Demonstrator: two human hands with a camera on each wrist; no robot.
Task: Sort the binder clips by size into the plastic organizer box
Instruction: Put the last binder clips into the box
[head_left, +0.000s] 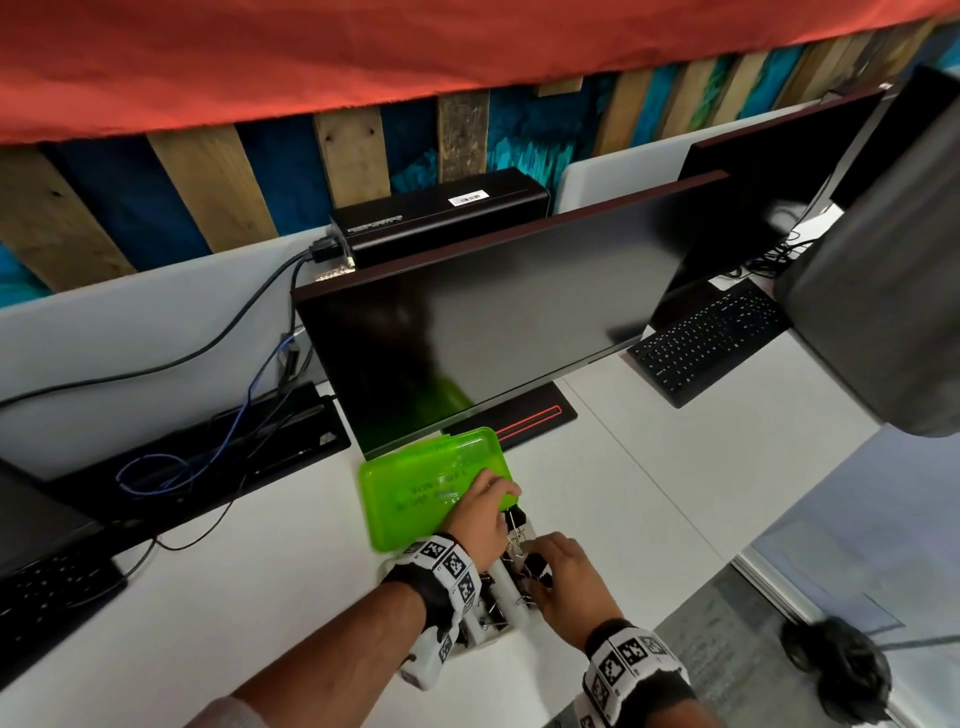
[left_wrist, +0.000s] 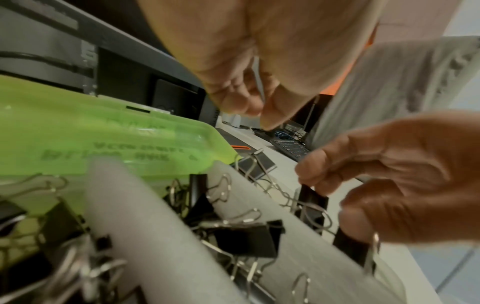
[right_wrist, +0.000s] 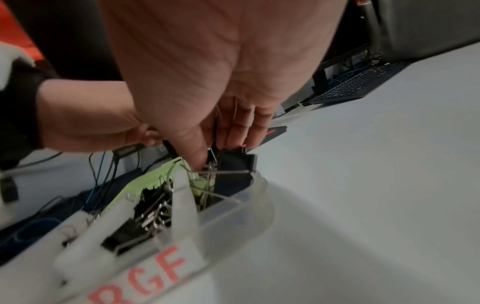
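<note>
organizer box (right_wrist: 257, 207): translucent white plastic, frosted matt walls and dividers; red printed letters on the front.
lid (head_left: 415, 483): translucent lime-green plastic, smooth and glossy, dark lettering showing on it.
binder clips (left_wrist: 246, 240): black bodies with a matt painted look; handles of bare silver wire, shiny.
table (head_left: 260, 587): white, smooth, matt.
monitor (head_left: 493, 312): dark screen, glossy, reflects the green lid.
wrist bands (head_left: 447, 571): black cloth with white printed marker squares.
back wall (head_left: 208, 176): rough wooden planks, bare and blue-painted.
hanging cloth (head_left: 363, 47): red-orange woven fabric, matt.
</note>
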